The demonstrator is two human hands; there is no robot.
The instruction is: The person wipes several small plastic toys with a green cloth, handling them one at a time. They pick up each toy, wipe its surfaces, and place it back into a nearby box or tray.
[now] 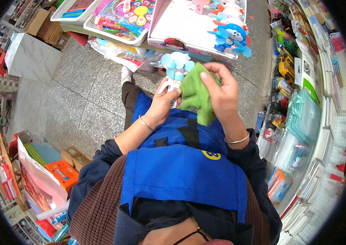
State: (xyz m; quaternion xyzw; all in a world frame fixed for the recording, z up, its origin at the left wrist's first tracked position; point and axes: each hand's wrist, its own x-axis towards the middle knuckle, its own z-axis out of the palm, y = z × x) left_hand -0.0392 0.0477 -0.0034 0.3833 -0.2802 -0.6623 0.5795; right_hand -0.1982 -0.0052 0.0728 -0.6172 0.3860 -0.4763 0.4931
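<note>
My left hand is closed around the white handle of a small toy fan, a character figure with light blue blades, held upright in front of my blue apron. In my right hand is a crumpled green cloth, pinched between thumb and fingers. The cloth lies against the right side of the toy fan and hides part of it. Beyond my hands, a blue cat-figure toy fan stands at the right end of an open display box, with other figure toys behind it.
Left of the box are a white plastic basket of packaged toys and a white tray. Shelves with hanging and stacked goods run along the right. Cartons and an orange box are at lower left, a marble-patterned block at upper left.
</note>
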